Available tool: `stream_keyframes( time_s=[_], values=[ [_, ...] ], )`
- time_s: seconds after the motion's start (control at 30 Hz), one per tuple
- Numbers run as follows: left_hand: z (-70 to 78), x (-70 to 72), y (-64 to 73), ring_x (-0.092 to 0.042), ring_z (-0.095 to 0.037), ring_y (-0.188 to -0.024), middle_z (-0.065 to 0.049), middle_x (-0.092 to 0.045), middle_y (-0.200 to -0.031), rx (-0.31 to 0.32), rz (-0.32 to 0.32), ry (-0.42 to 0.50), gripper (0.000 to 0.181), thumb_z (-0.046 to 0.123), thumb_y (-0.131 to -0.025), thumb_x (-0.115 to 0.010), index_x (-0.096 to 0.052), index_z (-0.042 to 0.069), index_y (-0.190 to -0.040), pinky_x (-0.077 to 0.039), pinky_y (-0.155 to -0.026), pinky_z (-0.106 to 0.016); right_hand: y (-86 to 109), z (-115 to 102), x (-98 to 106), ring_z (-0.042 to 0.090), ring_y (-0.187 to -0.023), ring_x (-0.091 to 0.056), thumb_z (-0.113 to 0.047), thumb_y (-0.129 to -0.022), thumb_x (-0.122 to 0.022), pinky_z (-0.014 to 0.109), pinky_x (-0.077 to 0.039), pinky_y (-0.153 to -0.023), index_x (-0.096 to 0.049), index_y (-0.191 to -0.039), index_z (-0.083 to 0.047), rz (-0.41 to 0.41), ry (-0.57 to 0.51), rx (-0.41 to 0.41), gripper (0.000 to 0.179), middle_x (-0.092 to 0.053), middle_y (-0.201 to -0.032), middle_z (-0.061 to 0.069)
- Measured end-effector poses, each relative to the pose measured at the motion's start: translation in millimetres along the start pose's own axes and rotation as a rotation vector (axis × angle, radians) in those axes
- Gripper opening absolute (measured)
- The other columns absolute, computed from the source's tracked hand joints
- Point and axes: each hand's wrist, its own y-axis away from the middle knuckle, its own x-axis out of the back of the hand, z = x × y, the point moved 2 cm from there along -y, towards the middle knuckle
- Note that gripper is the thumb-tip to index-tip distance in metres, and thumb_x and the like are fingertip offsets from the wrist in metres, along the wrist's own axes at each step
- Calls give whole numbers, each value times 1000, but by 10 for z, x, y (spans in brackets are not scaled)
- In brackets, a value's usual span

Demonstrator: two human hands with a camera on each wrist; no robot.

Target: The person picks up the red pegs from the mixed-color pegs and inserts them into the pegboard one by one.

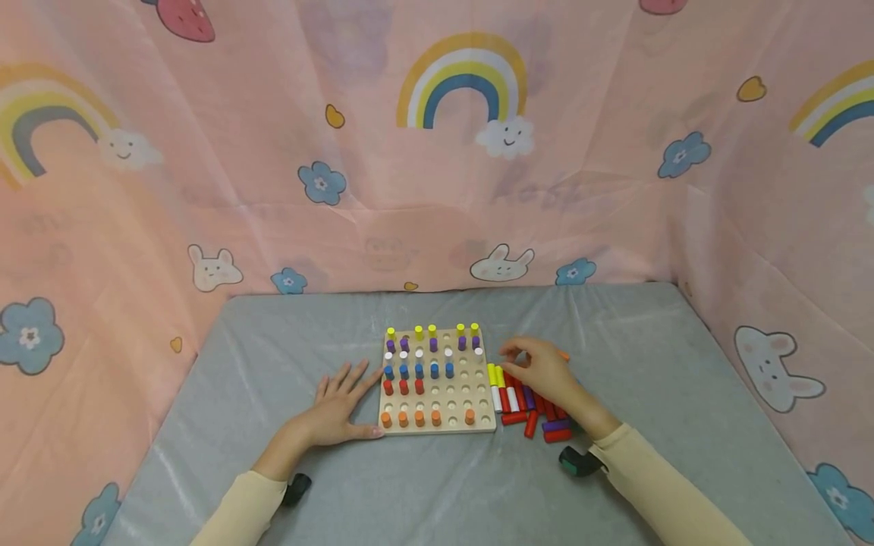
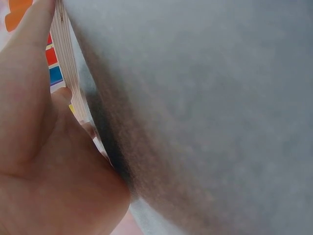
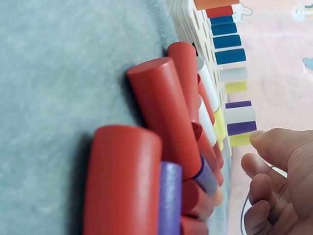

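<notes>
A wooden peg board lies mid-table, with rows of yellow, purple, white, blue, red and orange pegs upright in its holes; several holes are bare. My left hand rests spread on the cloth at the board's left side, its thumb and a fingertip touching the edge. In the left wrist view, that hand lies against the layered board edge. Above the loose pegs at the board's right hovers my right hand, fingers loosely bent. No peg shows between thumb and fingers of the right hand in the right wrist view.
Loose red pegs, with white, yellow and purple ones among them, lie beside the board's right edge. An orange peg partly shows behind the right hand. Grey cloth covers the table; a printed pink curtain surrounds the back and sides.
</notes>
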Motion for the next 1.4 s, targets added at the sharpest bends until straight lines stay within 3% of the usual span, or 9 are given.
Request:
stream_keyframes(
  time_s=[0.33,0.6,0.87,1.1,1.4],
  values=[
    [-6,13,3,-4,-47,-153,-16,-10,-168,-4,4,7,101,58,-81,-73,-20,23,-160,-3,-114,-75,35,58,-39,8,-63,-51,-15,-85,-78,20,-46,-59,-72,-100,-11,0,-4,6,17,-70,-86,0],
    [-59,-52,-12,-1,-45,-154,-13,-8,-168,-11,18,28,103,63,-80,-72,-18,27,-160,1,-115,-73,51,82,-73,10,-68,-54,-18,-87,-76,21,-46,-62,-72,-101,-13,-34,2,-44,16,-68,-86,-2],
    [-131,-120,-29,-2,-42,-154,-9,-8,-169,-18,49,19,103,62,-79,-72,-16,31,-160,0,-116,-72,46,86,-67,9,-62,-49,-18,-86,-77,20,-42,-57,-72,-100,-13,-30,35,-38,16,-67,-82,-2],
    [-136,-124,-30,-2,-42,-155,-8,-8,-169,-19,51,25,103,63,-80,-72,-16,30,-160,1,-116,-72,39,108,-83,8,-73,-54,-22,-86,-78,23,-46,-68,-72,-98,-15,-70,108,-55,15,-67,-82,-5],
    [-147,-128,-35,-1,-42,-155,-8,-7,-169,-22,43,24,103,63,-80,-71,-15,32,-160,1,-116,-72,25,109,-97,8,-72,-54,-25,-87,-76,24,-45,-67,-72,-97,-16,-95,129,-86,15,-67,-83,-5]
  ],
)
